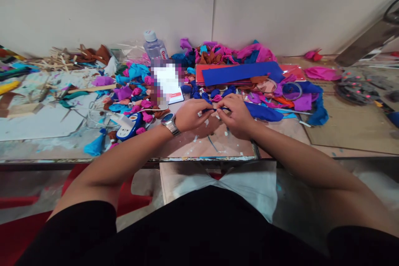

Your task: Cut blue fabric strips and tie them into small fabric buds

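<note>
My left hand [192, 114], with a metal watch [170, 124] on the wrist, is closed in a pinch over the table's near part. Fingertip to fingertip with it, my right hand [236, 115] is pinching too. Between them is a small dark blue piece of thin, cloth-like material, mostly hidden by the fingers. Just right of my right hand lies a longer blue strip [264, 112] of similar material. Small blue bundles [199, 91] and pink ones lie right behind my hands. A lit phone [170, 81] leans beyond my left hand, its screen partly blurred.
A clear bottle [155, 48] stands near the wall. Flat blue sheets [241, 73] lie on red ones at the back. Rolls of tape [292, 90] sit to the right. At left are a power strip [129, 126] with cables and a heap of wooden sticks [67, 60].
</note>
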### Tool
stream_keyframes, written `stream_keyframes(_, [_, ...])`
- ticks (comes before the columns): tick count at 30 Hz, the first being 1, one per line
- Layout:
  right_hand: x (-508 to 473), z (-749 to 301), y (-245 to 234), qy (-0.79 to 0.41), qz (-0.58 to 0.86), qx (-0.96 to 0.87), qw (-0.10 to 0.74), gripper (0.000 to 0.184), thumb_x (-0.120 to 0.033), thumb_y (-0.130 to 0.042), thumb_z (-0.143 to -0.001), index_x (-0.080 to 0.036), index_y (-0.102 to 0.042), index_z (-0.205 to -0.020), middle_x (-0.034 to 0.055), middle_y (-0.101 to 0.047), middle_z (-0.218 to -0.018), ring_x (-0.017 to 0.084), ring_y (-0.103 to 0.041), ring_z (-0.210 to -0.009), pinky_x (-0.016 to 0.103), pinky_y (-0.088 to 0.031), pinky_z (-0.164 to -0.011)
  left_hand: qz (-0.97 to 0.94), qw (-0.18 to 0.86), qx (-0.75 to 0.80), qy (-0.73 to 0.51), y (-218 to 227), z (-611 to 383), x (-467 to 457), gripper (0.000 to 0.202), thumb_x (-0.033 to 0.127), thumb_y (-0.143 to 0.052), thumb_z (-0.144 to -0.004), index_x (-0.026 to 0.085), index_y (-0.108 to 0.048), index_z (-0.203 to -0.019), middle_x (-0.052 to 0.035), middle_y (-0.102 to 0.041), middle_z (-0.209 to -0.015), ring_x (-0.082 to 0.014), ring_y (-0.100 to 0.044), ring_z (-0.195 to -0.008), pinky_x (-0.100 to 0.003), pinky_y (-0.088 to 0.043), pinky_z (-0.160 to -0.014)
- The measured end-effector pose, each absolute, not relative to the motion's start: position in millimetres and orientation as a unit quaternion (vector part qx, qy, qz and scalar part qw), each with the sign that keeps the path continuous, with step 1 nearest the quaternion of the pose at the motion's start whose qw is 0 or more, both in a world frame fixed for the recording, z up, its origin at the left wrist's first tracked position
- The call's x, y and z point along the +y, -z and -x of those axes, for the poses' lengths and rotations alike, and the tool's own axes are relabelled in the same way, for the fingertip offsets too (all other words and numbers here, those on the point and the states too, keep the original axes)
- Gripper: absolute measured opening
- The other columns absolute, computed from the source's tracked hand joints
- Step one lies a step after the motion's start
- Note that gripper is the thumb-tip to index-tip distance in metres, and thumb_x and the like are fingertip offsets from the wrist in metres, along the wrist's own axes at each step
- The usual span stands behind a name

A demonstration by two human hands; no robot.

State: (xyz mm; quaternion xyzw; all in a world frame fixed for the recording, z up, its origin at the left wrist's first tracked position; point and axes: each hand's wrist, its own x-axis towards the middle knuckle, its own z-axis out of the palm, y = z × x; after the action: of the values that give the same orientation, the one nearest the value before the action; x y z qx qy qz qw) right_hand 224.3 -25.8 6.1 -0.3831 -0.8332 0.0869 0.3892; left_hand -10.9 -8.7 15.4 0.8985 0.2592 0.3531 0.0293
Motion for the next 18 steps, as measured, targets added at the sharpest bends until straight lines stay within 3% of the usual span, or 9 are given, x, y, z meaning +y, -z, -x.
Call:
stream_keyframes(10, [-22.5,-228.2,-4.1,-0.087,0.37,-0.836,0.396,0.01,-0.032,-0.066,-0.097,-0.025,-0.072,-0.095,0.0057,-0.08,-0.097,0.029,-0.066,-0.099,0.047,-0.041,-0.095,-0.904,0.042,0.251,-0.344,-12.6,12.0,-6.1,0.017,0.028,-0.063,-0.107,0.019,-0.078,-0.105,-0.0064,-0.081,-0.094,-0.0193,-0.075,-0.083,-0.032,-0.05,-0.075])
stream_keyframes(18, [-21.5,-227.4,-2.4,-0.072,0.359,-0.835,0.411,0.011,-0.03,-0.065,-0.097,-0.024,-0.074,-0.094,0.0053,-0.079,-0.095,0.029,-0.066,-0.099,0.048,-0.041,-0.096,-0.907,0.078,0.278,-0.306,-12.0,11.3,-4.6,0.027,0.036,-0.059,-0.107,0.019,-0.079,-0.105,-0.0084,-0.082,-0.095,-0.0208,-0.074,-0.084,-0.033,-0.049,-0.076])
